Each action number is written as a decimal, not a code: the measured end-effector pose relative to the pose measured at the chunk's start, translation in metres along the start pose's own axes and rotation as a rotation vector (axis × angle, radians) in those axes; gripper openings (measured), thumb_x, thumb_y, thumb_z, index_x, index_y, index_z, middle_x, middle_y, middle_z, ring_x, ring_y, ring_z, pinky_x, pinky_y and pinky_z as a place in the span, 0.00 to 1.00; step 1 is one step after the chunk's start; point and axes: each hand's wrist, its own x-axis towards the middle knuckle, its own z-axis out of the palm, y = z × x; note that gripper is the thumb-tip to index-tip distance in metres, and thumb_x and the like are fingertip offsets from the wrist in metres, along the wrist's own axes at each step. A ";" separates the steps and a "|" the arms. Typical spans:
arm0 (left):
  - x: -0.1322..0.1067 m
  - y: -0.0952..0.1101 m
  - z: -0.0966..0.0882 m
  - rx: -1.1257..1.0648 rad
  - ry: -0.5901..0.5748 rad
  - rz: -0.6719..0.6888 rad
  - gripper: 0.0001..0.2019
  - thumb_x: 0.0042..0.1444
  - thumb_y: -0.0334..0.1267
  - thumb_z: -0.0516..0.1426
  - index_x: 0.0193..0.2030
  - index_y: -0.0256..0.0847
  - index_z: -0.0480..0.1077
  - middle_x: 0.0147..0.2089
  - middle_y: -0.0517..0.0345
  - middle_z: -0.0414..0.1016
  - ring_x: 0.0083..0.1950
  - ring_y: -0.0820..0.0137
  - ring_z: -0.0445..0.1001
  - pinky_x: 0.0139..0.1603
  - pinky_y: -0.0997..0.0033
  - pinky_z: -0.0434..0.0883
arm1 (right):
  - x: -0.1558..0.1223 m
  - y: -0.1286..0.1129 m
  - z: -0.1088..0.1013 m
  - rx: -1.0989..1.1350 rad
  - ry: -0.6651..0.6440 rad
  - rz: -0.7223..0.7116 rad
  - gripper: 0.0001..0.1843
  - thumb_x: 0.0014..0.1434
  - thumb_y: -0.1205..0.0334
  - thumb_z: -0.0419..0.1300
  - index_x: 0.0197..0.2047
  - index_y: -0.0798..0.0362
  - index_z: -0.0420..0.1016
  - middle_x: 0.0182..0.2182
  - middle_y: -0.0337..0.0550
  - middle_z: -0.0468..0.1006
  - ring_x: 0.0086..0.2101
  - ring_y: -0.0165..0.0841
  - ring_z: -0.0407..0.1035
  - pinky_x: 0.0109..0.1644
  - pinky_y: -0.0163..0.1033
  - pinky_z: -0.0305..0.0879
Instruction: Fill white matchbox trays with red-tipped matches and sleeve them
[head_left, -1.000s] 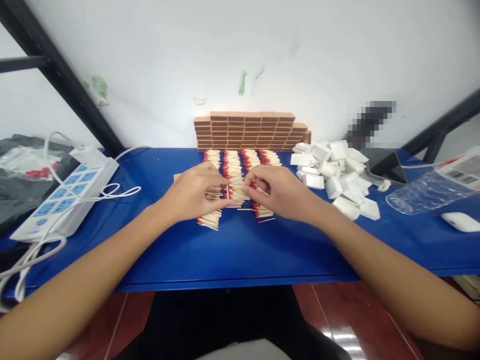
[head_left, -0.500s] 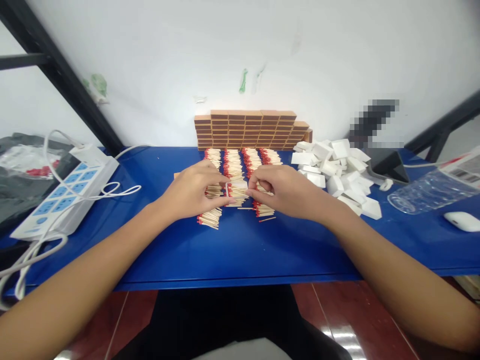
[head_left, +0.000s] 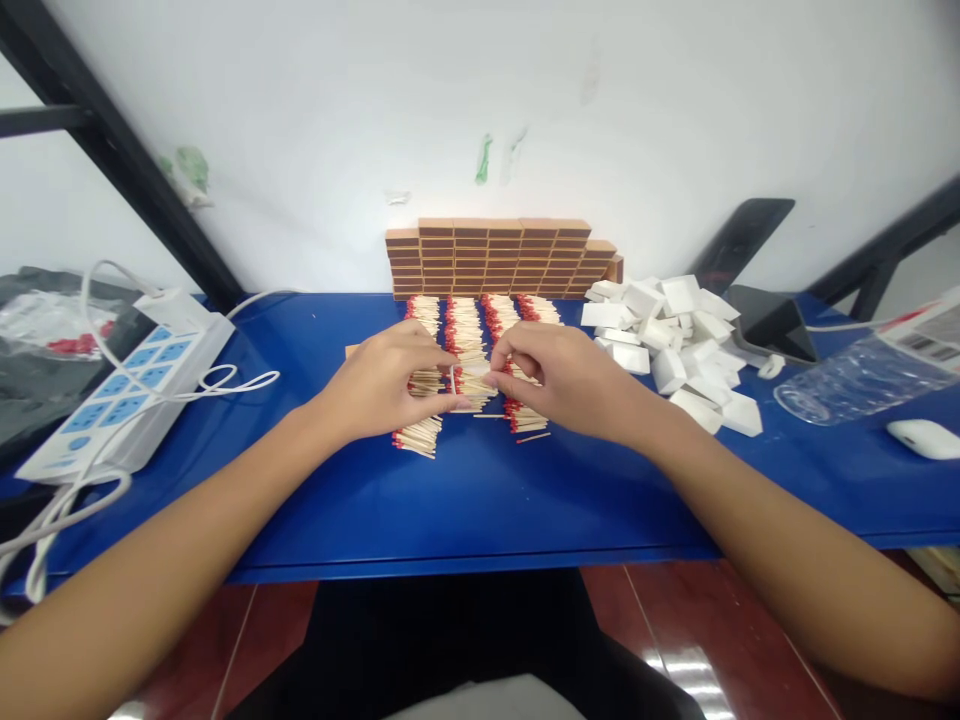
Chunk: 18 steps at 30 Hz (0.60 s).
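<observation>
Rows of red-tipped matchsticks point(head_left: 469, 330) lie in the middle of the blue table point(head_left: 480, 500). My left hand point(head_left: 386, 385) and my right hand point(head_left: 559, 380) meet over them, both with fingers pinched. Between the two hands sits a small bundle of matchsticks point(head_left: 469, 385), held at each end by the fingertips. A brown stack of matchbox sleeves point(head_left: 499, 258) stands against the wall behind. A heap of white inner trays point(head_left: 675, 335) lies to the right of my right hand.
A white and blue power strip point(head_left: 127, 385) with white cables lies at the left. A clear plastic bag point(head_left: 862, 375) and a white mouse point(head_left: 926, 437) sit at the right. A black stand point(head_left: 765, 320) is behind the trays. Black frame bars cross both upper corners.
Both hands stay over the matchsticks with only small finger shifts around the bundle. The view has tilted slightly.
</observation>
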 end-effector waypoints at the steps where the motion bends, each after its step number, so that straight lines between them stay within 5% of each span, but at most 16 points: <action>1: 0.000 0.000 0.000 -0.002 0.003 -0.004 0.23 0.59 0.58 0.66 0.49 0.39 0.81 0.38 0.52 0.82 0.43 0.62 0.75 0.43 0.63 0.72 | 0.000 0.000 0.000 -0.001 0.014 -0.005 0.08 0.67 0.58 0.63 0.37 0.52 0.71 0.28 0.36 0.68 0.29 0.30 0.61 0.35 0.37 0.53; 5: -0.001 0.001 0.000 -0.008 0.017 0.007 0.22 0.59 0.57 0.66 0.49 0.40 0.81 0.38 0.52 0.83 0.43 0.63 0.75 0.43 0.64 0.72 | -0.001 -0.001 0.002 0.005 -0.013 -0.010 0.08 0.67 0.56 0.64 0.42 0.52 0.73 0.28 0.36 0.68 0.28 0.30 0.60 0.34 0.37 0.53; 18: 0.001 0.003 0.002 -0.061 0.036 0.051 0.21 0.59 0.57 0.66 0.45 0.41 0.82 0.36 0.53 0.82 0.39 0.65 0.75 0.42 0.65 0.72 | 0.002 0.001 0.010 0.028 -0.015 0.008 0.08 0.66 0.61 0.66 0.35 0.53 0.74 0.27 0.36 0.68 0.29 0.30 0.60 0.35 0.36 0.53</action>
